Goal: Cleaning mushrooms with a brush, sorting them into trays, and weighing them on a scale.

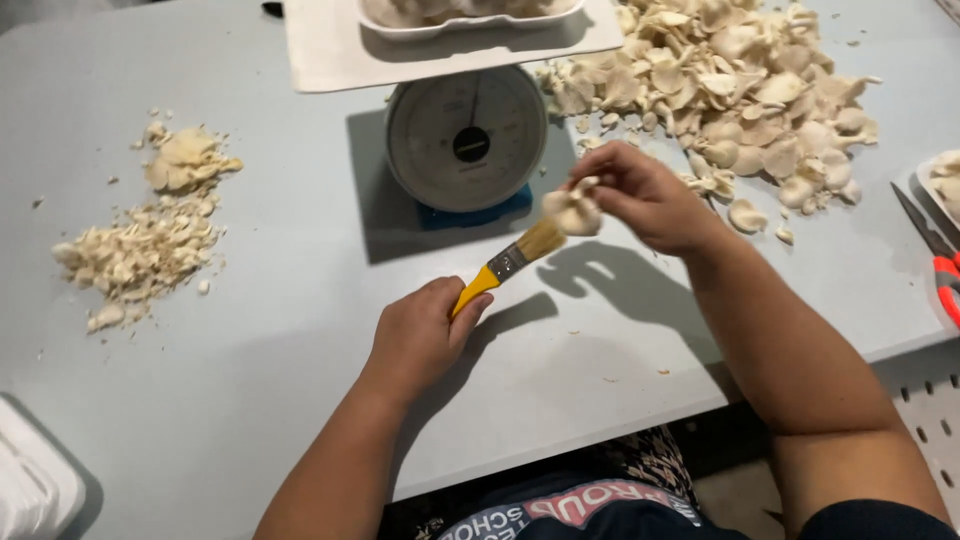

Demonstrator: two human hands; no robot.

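My left hand [420, 335] grips the yellow handle of a small paintbrush [510, 262], whose bristles touch a pale oyster mushroom [572, 212]. My right hand [645, 198] pinches that mushroom between its fingertips, just above the grey table [300, 300] and in front of the dial scale [466, 140]. A large heap of mushrooms [730, 90] lies behind the right hand.
A white tray [450, 22] with mushrooms sits on the scale's platform. A pile of mushroom trimmings [150, 235] lies at the left. Scissors with an orange handle [938, 258] and another tray [940, 185] are at the right edge. A white foam tray [30, 480] is at bottom left.
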